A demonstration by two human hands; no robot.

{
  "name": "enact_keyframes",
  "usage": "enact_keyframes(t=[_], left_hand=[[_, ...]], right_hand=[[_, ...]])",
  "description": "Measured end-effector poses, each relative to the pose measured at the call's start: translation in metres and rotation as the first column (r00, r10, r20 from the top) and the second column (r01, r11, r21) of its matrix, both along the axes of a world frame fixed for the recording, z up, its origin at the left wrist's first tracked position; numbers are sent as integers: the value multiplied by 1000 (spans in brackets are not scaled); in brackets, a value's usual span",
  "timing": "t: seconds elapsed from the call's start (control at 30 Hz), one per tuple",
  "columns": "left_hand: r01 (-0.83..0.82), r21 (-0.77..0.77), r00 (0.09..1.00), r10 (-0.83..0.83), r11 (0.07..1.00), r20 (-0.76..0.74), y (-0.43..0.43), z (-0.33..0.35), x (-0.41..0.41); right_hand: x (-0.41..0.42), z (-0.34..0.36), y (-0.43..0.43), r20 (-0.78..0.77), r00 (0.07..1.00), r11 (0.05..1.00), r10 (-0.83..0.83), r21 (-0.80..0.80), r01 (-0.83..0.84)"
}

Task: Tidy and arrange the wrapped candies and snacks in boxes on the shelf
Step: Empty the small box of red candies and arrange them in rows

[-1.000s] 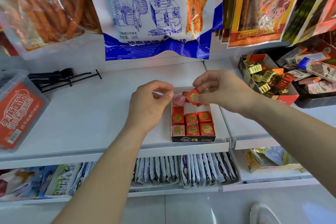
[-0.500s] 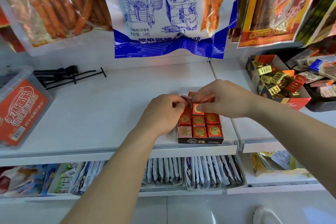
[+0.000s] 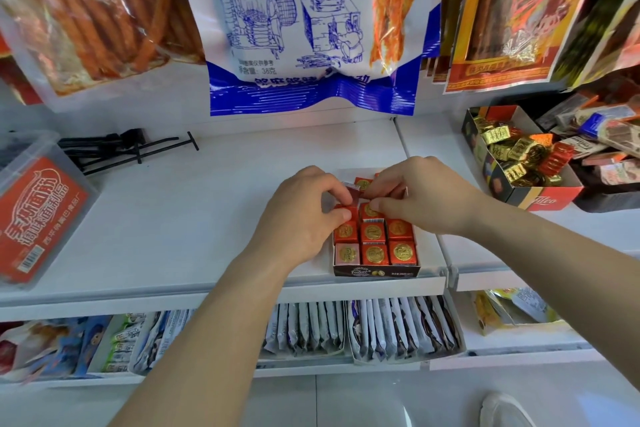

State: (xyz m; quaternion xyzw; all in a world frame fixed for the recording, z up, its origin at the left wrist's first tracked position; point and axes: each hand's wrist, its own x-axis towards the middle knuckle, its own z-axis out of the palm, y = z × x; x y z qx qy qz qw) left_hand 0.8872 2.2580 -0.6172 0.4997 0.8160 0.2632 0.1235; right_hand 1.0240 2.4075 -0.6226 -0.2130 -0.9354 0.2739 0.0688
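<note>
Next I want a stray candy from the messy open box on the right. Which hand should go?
Right, probably. Both hands are on red candies, but the right hand lies nearer the open box, only bare shelf between; the left hand would have to cross the right arm.

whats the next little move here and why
Probably lower the tilted candy flat into line. The left hand pinches it askew near the back of the box, while the right hand holds a red candy in the third row and the two front rows lie flat and level.
</note>
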Motion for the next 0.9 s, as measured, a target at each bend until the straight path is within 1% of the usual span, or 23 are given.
enact_keyframes(t=[0.17,0.23,0.3,0.37,0.4,0.53,0.67,0.8,0.9], left_hand=[[-42,89,999,42,995,-3,-2,4,-3],[-13,40,998,16,999,-68,-2,3,-3],[4,-73,992,-13,997,-126,-1,1,-2],[0,-173,993,-21,985,-120,1,-1,0],[-3,-193,994,-17,981,-104,2,-1,1],[-30,-153,999,24,988,-42,4,-3,0],[-29,-193,999,19,981,-50,6,-6,1],[-29,-250,997,11,968,-74,11,-8,3],[-25,-226,999,15,974,-45,11,-6,3]], right_hand=[[1,5,-3,-123,989,997,-83,-7,82],[2,8,-4,-123,989,996,-82,-36,79],[4,7,-3,-115,989,995,-88,-61,82],[6,6,-2,-117,988,993,-98,-79,89],[7,5,-1,-124,987,991,-104,-97,93],[8,3,3,-152,979,982,-137,-150,114],[10,2,3,-139,979,977,-146,-174,121],[10,3,2,-135,979,978,-153,-165,130],[10,2,2,-126,981,980,-151,-147,132]])
